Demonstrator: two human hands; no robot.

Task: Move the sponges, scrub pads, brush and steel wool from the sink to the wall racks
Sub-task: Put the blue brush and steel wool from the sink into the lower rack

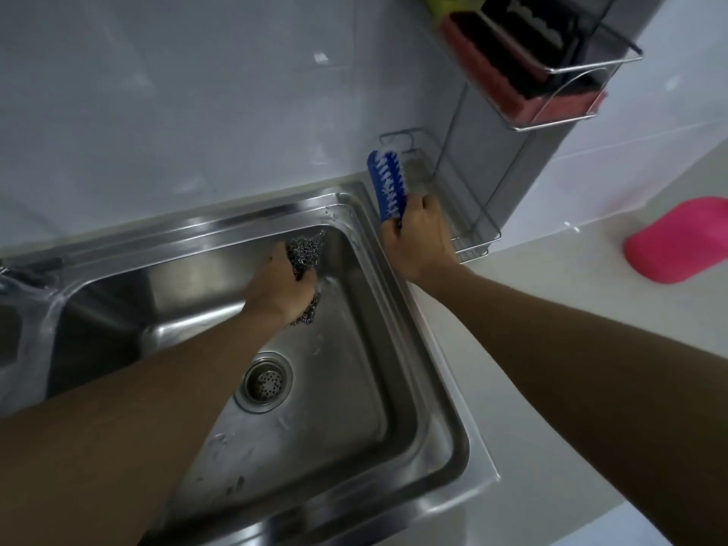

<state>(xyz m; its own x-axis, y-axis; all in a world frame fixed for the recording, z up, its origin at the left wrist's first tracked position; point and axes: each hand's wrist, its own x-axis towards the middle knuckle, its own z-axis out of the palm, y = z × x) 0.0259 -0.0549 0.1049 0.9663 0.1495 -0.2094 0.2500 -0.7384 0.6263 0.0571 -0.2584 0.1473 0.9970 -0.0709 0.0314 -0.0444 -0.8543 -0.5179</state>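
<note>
The shiny metal sink (398, 435) is closest, with its round drain (264, 382) in the bottom and some water drops on the floor of it. Two bare arms reach out over it.

The left hand (281, 283) is down inside the sink, near the back wall. Its grip is closed tight around a gray ball of steel wool (305, 250). Bits of the steel wool stick out above and below the fingers.

The right hand (419, 238) is past the sink's right back corner, over the white bench (551, 348). Its grip is wrapped around the bottom end of a blue and white brush (384, 183). The brush points up, just beside the lower wire rack (468, 230) on the wall.

A pink thing (679, 240) lies on the bench far off to the right.

Higher up on the wall is the upper wire rack (583, 69). It holds a red sponge (500, 88) with dark pads (535, 25) on top. A bit of green sponge (441, 5) shows behind them.
</note>
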